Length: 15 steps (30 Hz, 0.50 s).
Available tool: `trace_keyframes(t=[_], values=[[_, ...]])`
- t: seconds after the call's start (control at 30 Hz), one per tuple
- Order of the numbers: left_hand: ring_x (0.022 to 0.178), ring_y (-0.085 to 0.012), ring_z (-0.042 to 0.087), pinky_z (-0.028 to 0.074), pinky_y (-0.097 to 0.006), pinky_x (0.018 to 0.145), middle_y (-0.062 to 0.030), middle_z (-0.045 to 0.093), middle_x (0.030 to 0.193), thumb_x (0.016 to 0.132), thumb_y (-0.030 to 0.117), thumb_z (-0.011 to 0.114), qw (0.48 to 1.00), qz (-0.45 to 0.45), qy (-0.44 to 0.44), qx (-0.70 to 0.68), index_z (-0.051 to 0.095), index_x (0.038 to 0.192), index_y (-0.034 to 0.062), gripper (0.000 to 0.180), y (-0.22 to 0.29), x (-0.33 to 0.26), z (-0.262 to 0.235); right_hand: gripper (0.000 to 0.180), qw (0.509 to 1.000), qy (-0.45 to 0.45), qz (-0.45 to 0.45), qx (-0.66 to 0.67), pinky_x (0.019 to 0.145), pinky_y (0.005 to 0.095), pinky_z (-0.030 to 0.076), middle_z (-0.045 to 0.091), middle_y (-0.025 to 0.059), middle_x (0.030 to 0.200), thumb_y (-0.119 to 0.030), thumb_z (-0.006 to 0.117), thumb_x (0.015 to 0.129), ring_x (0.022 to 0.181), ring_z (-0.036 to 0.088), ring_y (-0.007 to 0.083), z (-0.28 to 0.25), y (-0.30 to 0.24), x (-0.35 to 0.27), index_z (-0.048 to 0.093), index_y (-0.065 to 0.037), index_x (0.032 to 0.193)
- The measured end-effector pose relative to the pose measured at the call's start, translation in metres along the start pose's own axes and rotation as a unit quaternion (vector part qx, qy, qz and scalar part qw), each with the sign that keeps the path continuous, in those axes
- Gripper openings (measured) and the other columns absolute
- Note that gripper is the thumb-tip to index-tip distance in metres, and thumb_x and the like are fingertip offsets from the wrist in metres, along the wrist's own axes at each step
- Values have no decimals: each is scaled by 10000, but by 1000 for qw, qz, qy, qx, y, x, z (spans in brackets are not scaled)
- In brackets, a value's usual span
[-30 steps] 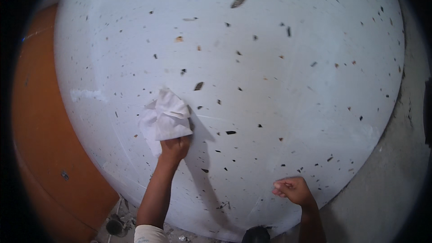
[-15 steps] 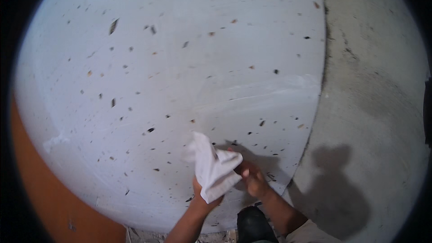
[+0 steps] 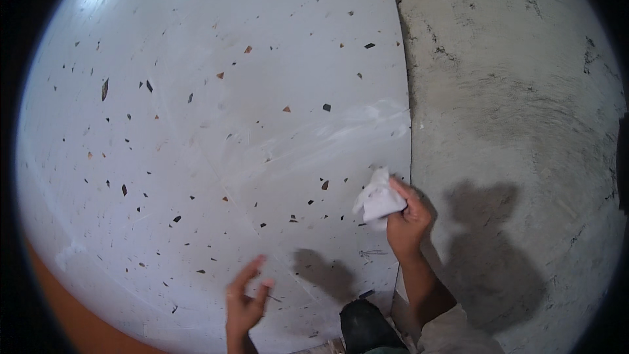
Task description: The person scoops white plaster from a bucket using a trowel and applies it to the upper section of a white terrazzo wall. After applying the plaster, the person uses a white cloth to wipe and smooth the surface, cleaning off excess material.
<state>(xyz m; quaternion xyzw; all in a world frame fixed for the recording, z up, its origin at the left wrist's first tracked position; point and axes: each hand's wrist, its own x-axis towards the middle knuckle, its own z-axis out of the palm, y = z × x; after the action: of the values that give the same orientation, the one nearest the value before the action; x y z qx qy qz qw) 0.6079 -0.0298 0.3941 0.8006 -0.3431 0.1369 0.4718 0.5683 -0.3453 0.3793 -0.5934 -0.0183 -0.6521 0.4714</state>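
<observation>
Bunched up in my right hand (image 3: 409,223) is a white cloth (image 3: 383,202), close to the right edge of a pale speckled surface (image 3: 216,151). My fingers are closed on the cloth; I cannot tell how firmly it touches the surface. Lower down and to the left, my left hand (image 3: 246,298) is empty, its thumb and fingers apart. A whitish smear (image 3: 341,134) crosses the surface above the cloth. Brown and dark chips are scattered through the pale surface.
Rough grey cement (image 3: 517,111) lies along the right side, with my shadow on it. A dark rounded shape (image 3: 369,328), perhaps my knee or shoe, shows at the bottom. An orange-brown area (image 3: 78,318) borders the lower left.
Both hands were together at the cloth, which hung looser. Now my left hand is off it, down to the left, and my right hand has carried it up and right. The view has shifted.
</observation>
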Motion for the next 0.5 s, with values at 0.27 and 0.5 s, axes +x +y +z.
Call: trace_keyframes(t=[0.27,0.5], values=[[1051,-250,573,453,-322,832,-175,608,1165,926,50,528,883,245,356,183,536,1201,-29,286,-62,75,-68,598,960,58,-142,-235,1098,500,262,376,228,1434,77,511,778,1359,318,381,54,35,60,441,-17,1364],[1088,-264,489,417,-375,938,-187,404,1243,956,99,471,836,275,425,211,391,1291,-47,374,-111,106,-62,579,938,-170,-227,-198,1112,517,227,328,228,1462,36,510,825,1364,275,429,82,26,13,378,31,1388]])
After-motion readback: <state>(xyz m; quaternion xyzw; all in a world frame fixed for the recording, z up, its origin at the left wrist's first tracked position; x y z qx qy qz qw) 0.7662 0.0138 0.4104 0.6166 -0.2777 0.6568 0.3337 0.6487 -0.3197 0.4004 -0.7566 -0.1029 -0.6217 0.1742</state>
